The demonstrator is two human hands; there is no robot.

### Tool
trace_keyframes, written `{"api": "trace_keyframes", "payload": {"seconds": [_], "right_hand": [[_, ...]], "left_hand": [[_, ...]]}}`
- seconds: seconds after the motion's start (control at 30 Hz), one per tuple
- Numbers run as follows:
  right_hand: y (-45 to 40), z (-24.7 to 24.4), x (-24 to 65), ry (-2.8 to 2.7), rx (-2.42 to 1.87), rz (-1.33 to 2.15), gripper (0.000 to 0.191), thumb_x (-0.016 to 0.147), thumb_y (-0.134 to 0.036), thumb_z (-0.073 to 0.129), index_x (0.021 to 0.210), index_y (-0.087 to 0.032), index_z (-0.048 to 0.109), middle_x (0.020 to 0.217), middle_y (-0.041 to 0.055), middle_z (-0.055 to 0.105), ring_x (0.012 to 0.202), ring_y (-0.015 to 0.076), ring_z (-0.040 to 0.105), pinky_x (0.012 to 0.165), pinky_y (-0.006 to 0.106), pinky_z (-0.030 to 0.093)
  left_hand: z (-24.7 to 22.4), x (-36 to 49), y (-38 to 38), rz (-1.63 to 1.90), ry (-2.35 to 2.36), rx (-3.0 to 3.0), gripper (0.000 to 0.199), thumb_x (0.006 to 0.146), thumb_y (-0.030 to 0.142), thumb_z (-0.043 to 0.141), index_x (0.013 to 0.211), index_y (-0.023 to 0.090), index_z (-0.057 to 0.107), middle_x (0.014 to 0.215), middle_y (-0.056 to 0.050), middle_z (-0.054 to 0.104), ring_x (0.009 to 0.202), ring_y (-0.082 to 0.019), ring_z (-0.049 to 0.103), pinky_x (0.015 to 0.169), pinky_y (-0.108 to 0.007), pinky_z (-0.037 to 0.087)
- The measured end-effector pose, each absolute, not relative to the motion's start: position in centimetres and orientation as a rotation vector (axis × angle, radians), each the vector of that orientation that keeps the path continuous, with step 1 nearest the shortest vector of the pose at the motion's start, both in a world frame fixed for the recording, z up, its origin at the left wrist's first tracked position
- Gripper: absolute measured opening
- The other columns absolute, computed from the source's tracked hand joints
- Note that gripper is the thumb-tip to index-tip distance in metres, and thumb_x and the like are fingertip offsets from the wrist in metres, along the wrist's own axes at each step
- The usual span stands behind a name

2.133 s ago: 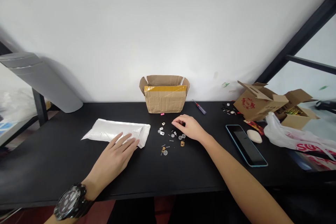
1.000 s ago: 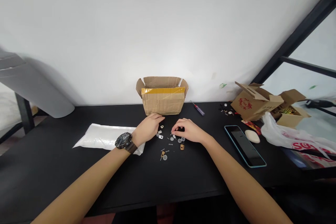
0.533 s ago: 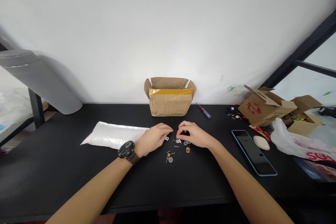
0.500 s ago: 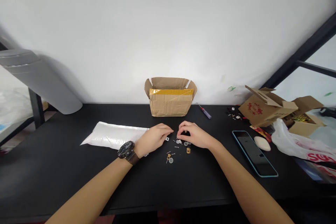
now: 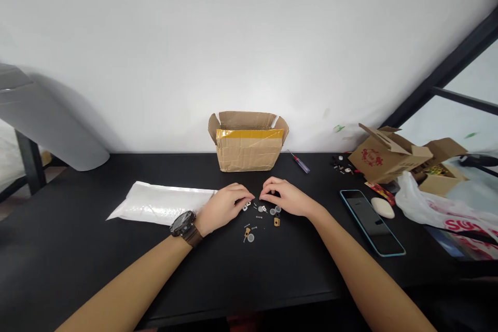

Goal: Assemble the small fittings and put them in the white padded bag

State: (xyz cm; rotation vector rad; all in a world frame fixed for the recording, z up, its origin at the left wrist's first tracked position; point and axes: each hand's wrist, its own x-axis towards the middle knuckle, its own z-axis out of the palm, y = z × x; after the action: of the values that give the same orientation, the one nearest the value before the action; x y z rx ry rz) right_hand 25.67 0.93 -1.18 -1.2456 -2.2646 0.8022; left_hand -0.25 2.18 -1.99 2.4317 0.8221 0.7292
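Observation:
My left hand (image 5: 225,206), with a dark watch (image 5: 183,224) at the wrist, rests low over the black table with thumb and fingertips pinched together. Small white pieces (image 5: 245,207) lie by its fingertips. Facing it, my right hand (image 5: 288,197) is also closed in a pinch; whatever either hand holds is too small to make out. Between and below them are scattered small springs (image 5: 259,217), translucent discs (image 5: 273,211), a tan part (image 5: 276,222) with a dark hole, and another tan part (image 5: 247,233) beside a round disc (image 5: 251,238).
An open cardboard box (image 5: 249,150) stands at the wall, a screwdriver (image 5: 299,162) to its right. A white padded pouch (image 5: 163,202) lies left. On the right are a phone (image 5: 372,223), a cream rounded object (image 5: 383,207), a printed box (image 5: 383,158) and a plastic bag (image 5: 424,199).
The view has shifted slightly. My right fingertips have moved off the small parts toward my left fingertips. More white pieces now show beside my left hand.

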Motion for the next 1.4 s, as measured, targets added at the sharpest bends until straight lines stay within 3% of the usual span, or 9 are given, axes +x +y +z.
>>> {"api": "trace_keyframes", "payload": {"seconds": [0.37,0.53,0.77,1.4], "right_hand": [[1.24,-1.31,25.70,-2.209,-1.242,0.816,0.019,0.099,-0.039,0.062,0.098,-0.026,0.075,0.109,0.0033,0.066,0.094,0.0184,0.065,0.083,0.032,0.052],[1.19,-1.38,25.62,-2.208,-1.241,0.820,0.018,0.099,-0.039,0.063,0.102,-0.026,0.076,0.106,0.0032,0.066,0.085,0.0166,0.063,0.082,0.032,0.052],[1.18,-1.43,25.66,-2.214,-1.236,0.814,0.018,0.098,-0.038,0.063,0.098,-0.024,0.075,0.106,0.0041,0.066,0.087,0.0177,0.063,0.083,0.033,0.052],[0.96,-0.98,25.53,-2.223,-1.247,0.786,0.020,0.099,-0.039,0.062,0.098,-0.024,0.075,0.103,0.0038,0.067,0.086,0.0177,0.063,0.082,0.033,0.051]], "left_hand": [[-1.76,-0.19,2.10,0.731,0.818,2.458,0.020,0.103,0.024,0.055,0.109,0.024,0.074,0.104,-0.002,0.074,0.099,-0.018,0.065,0.090,-0.033,0.052],[-1.86,-0.18,2.17,0.776,0.846,2.502,0.022,0.104,0.023,0.052,0.109,0.024,0.074,0.104,-0.003,0.073,0.099,-0.020,0.064,0.091,-0.035,0.052],[-1.69,0.18,1.66,0.735,0.788,2.546,0.019,0.100,0.029,0.060,0.111,0.026,0.075,0.108,-0.003,0.072,0.104,-0.022,0.063,0.097,-0.038,0.050],[-1.64,0.42,1.83,0.672,0.812,2.522,0.011,0.098,0.018,0.059,0.097,0.022,0.069,0.108,-0.004,0.070,0.103,-0.021,0.061,0.096,-0.038,0.050]]}}
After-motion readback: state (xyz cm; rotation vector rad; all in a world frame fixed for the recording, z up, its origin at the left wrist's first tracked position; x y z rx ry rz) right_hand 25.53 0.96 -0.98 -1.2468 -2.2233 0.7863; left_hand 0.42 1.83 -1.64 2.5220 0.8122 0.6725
